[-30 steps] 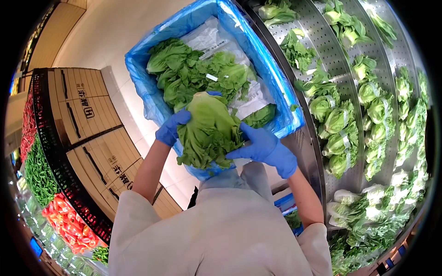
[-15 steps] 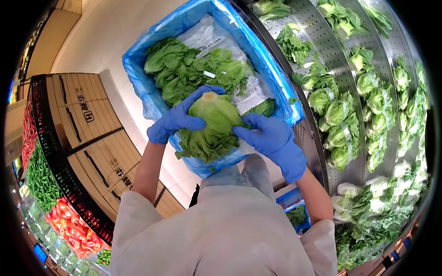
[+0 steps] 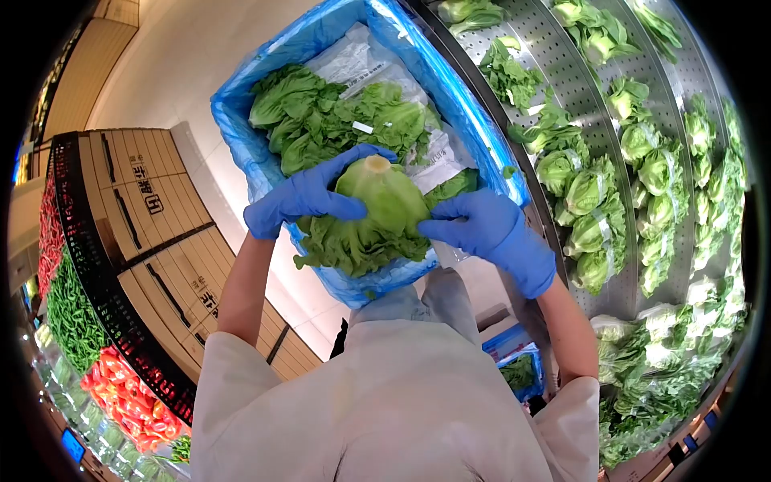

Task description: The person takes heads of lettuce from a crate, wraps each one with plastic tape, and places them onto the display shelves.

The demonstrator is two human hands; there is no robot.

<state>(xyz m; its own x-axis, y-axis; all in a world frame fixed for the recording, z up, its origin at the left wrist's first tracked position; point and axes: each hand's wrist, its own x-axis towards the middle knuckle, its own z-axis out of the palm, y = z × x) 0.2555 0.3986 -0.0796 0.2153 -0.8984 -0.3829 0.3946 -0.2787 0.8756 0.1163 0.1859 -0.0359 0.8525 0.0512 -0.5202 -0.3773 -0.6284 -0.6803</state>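
Observation:
A leafy green lettuce head [image 3: 384, 193], its pale cut stem facing up, is held over the near end of a crate lined with blue plastic [image 3: 233, 132]. My left hand [image 3: 309, 195], in a blue glove, grips it from the left, thumb across its front and fingers behind. On the right, my gloved right hand [image 3: 491, 234] pinches the lettuce's outer leaves between thumb and fingers. More loose lettuce [image 3: 321, 112] lies inside the crate beside a clear printed plastic bag [image 3: 385, 68].
Perforated metal shelves [image 3: 554, 64] with wrapped lettuces [image 3: 590, 193] stand at the right. A wood-panelled stand [image 3: 157, 193] at the left holds green chillies [image 3: 76, 309] and red peppers [image 3: 132, 398]. A smaller blue-lined crate [image 3: 526, 373] sits low, near my right arm.
The lettuce has tilted, its stem end now nearer the camera and shifted right. My left thumb has moved across its front. My right hand has moved right and down, fingers closing on the leaves.

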